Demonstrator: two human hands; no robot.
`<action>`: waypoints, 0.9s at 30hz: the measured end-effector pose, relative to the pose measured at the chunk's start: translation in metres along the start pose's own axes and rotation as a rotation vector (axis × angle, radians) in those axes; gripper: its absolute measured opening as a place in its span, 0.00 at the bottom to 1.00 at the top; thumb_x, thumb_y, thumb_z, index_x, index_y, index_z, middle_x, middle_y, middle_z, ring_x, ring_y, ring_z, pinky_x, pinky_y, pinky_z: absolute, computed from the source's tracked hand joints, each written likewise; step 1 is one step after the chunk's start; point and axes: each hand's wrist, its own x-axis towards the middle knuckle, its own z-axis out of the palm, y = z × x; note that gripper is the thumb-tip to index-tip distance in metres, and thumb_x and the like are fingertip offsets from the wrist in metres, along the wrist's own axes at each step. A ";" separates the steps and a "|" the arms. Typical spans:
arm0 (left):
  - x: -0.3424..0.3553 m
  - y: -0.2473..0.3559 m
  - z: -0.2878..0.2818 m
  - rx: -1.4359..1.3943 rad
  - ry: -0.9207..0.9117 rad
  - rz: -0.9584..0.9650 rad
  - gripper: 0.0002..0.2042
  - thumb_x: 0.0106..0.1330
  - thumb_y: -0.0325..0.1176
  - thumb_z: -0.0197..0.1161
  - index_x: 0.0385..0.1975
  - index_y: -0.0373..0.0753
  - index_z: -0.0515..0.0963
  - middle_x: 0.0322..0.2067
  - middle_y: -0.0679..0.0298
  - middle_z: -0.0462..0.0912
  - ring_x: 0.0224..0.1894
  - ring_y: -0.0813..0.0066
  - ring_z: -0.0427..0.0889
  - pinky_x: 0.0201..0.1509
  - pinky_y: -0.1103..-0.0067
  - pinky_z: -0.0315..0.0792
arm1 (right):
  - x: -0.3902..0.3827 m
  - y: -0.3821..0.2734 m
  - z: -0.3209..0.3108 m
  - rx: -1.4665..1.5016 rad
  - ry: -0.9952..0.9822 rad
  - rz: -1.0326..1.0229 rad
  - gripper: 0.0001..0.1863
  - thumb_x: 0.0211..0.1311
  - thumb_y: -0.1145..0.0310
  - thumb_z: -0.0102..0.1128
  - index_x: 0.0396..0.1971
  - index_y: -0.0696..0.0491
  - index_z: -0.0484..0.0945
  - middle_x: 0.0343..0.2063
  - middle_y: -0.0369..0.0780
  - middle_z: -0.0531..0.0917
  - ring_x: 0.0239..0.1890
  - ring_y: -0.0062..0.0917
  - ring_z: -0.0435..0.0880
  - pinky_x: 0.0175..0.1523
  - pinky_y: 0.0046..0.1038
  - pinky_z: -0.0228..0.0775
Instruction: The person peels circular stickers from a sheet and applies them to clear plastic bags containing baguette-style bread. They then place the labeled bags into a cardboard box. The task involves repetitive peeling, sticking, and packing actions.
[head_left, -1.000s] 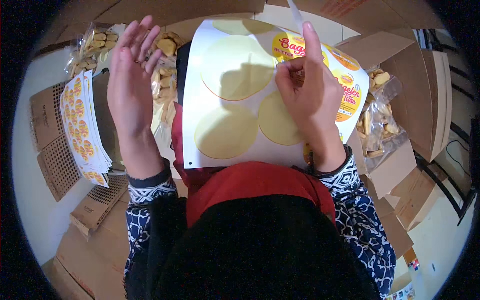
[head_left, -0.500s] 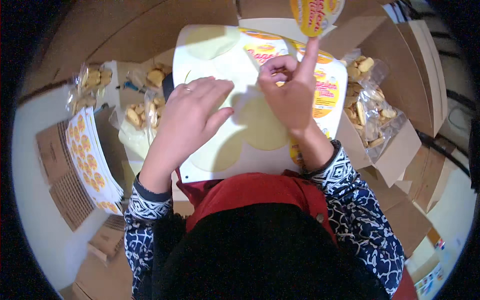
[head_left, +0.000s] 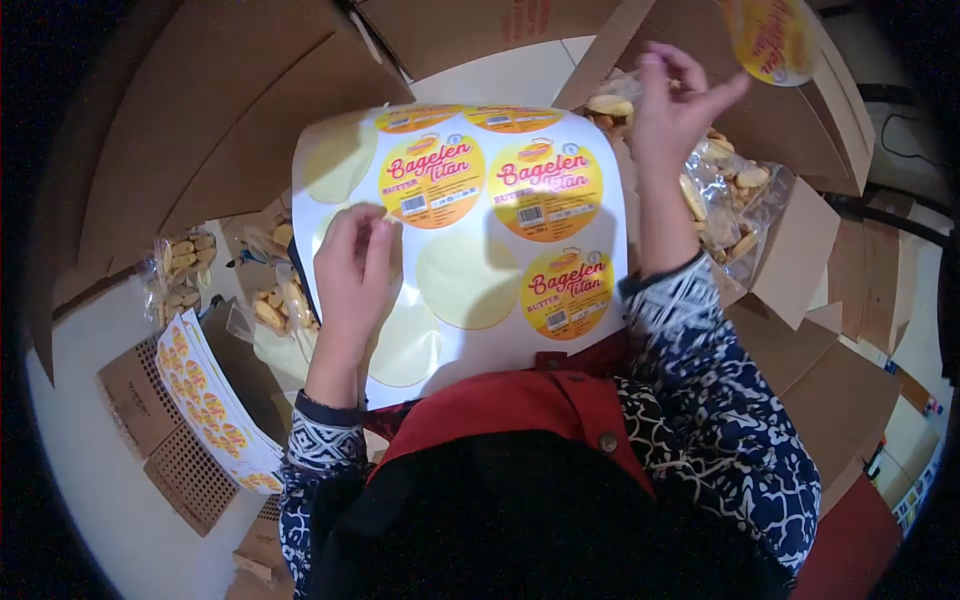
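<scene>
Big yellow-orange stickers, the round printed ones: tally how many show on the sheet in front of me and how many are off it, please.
Stickers on the sheet: 5
Sticker by the right hand: 1
Total: 6

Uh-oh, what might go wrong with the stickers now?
The loose yellow sticker seems to hang by its edge from the right hand, so it might drop or fold onto itself. The left hand is at the edge of another sticker on the sheet; rough peeling could crease it.

Left hand (head_left: 354,258) curled, right hand (head_left: 680,112) farther forward
</scene>
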 end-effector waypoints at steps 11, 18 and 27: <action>-0.018 -0.015 -0.029 0.426 -0.079 0.547 0.19 0.46 0.39 0.63 0.36 0.36 0.73 0.32 0.57 0.74 0.33 0.61 0.72 0.38 0.71 0.64 | 0.059 0.185 -0.043 -0.964 -0.868 -0.053 0.49 0.47 0.74 0.59 0.62 0.51 0.32 0.33 0.48 0.80 0.33 0.39 0.79 0.38 0.36 0.70; -0.007 -0.028 -0.047 0.744 -0.266 0.632 0.28 0.50 0.57 0.56 0.49 0.48 0.72 0.50 0.56 0.65 0.55 0.51 0.60 0.57 0.52 0.50 | 0.090 0.106 -0.078 -0.798 -0.528 -0.063 0.45 0.52 0.68 0.58 0.63 0.46 0.37 0.31 0.43 0.81 0.33 0.36 0.81 0.39 0.33 0.71; -0.027 -0.028 0.007 0.730 -0.139 0.487 0.19 0.51 0.45 0.60 0.38 0.37 0.72 0.47 0.58 0.70 0.51 0.61 0.69 0.55 0.51 0.56 | 0.120 -0.074 -0.076 -0.554 -0.272 -0.644 0.25 0.55 0.73 0.56 0.51 0.63 0.59 0.29 0.40 0.81 0.29 0.21 0.79 0.39 0.22 0.69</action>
